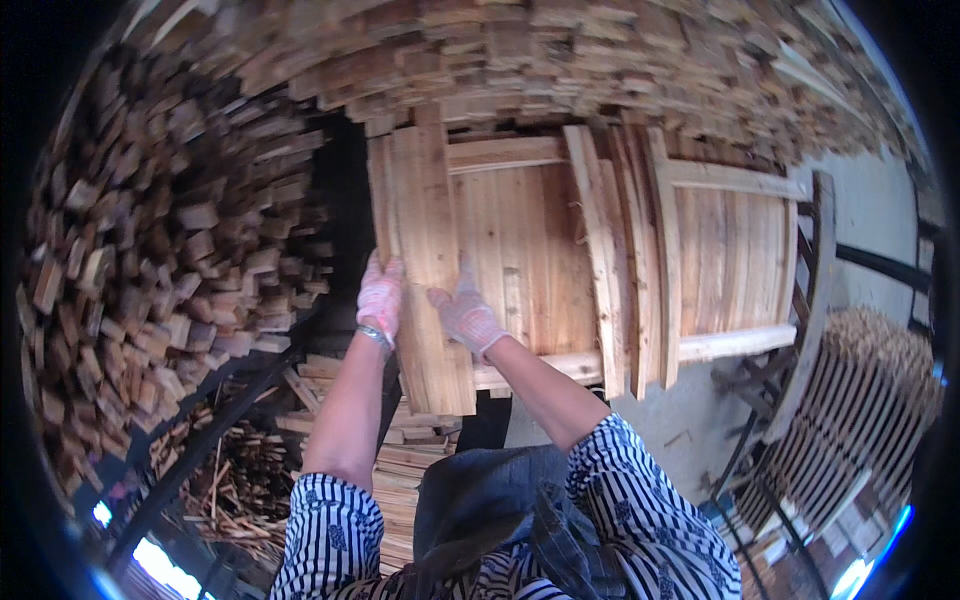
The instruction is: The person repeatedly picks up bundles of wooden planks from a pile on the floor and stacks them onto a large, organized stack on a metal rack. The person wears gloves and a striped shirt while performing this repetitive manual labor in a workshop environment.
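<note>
We hold a short stack of thin wooden boards (432, 270) upright in front of us, its lower end hanging just above a low pile of flat boards (400, 470). We can make out at least two boards in the stack; the exact count is hidden, since they lie face to face.

Our left hand (380, 298), in a pale knit glove, grips the stack's left edge, fingers wrapped around it. Our right hand (465, 315), gloved the same way, presses open-palmed against the front face of the stack, fingers spread. A metal wristband (375, 335) sits on the left wrist. Both forearms are bare, with striped sleeves (640, 500) pushed up to the elbows.

Just behind the stack stand two wooden slatted panels (720, 260) leaning on end, one partly overlapping the other, each with crosswise battens.

To the left rises one large heap of stacked wood offcuts (160, 250), too many to count, and more stacked wood (560, 50) arches overhead. At the right edge lies one bundle of thin slats (870, 390).
</note>
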`<act>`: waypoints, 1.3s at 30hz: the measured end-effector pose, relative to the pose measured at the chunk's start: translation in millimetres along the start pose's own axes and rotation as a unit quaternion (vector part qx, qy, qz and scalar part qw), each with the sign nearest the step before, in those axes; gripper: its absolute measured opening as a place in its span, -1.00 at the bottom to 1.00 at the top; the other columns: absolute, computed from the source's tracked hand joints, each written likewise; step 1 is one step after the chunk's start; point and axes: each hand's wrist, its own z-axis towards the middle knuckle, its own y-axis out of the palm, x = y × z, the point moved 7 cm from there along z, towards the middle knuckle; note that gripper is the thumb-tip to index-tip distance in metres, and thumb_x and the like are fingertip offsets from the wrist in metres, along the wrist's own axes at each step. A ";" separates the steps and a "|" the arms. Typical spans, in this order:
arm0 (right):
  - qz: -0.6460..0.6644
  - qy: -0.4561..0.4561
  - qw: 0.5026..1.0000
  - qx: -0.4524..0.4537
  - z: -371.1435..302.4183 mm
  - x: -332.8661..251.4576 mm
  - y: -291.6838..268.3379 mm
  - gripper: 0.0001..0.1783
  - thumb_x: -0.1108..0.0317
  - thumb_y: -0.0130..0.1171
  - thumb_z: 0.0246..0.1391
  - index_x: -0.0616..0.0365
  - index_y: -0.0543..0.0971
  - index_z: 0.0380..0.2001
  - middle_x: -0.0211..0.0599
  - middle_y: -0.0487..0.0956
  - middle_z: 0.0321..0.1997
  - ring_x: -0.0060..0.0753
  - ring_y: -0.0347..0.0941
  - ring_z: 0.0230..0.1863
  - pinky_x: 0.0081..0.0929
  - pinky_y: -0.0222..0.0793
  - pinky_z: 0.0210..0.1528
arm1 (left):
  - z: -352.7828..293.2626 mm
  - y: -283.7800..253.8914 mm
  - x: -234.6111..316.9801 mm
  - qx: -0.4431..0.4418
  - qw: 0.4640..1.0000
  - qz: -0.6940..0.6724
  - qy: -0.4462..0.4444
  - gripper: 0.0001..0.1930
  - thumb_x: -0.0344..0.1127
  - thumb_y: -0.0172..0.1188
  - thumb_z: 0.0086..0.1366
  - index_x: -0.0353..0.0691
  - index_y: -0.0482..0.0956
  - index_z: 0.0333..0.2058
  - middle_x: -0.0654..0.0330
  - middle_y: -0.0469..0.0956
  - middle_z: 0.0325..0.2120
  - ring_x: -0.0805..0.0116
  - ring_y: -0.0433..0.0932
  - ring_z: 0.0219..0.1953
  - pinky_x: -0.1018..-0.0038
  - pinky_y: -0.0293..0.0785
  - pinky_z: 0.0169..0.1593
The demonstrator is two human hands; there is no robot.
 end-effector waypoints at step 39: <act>-0.122 0.036 0.983 0.135 -60.7 70.5 -307.9 0.06 0.06 0.40 -0.12 0.46 0.07 0.27 0.13 0.47 0.10 -0.12 0.44 0.11 -0.38 0.33 0.16 | -39.9 35.6 38.2 0.024 0.896 0.443 -0.038 0.21 0.19 0.25 0.06 -0.38 -0.39 0.33 -0.24 -0.26 0.30 -0.23 -0.03 0.34 0.16 0.05 0.35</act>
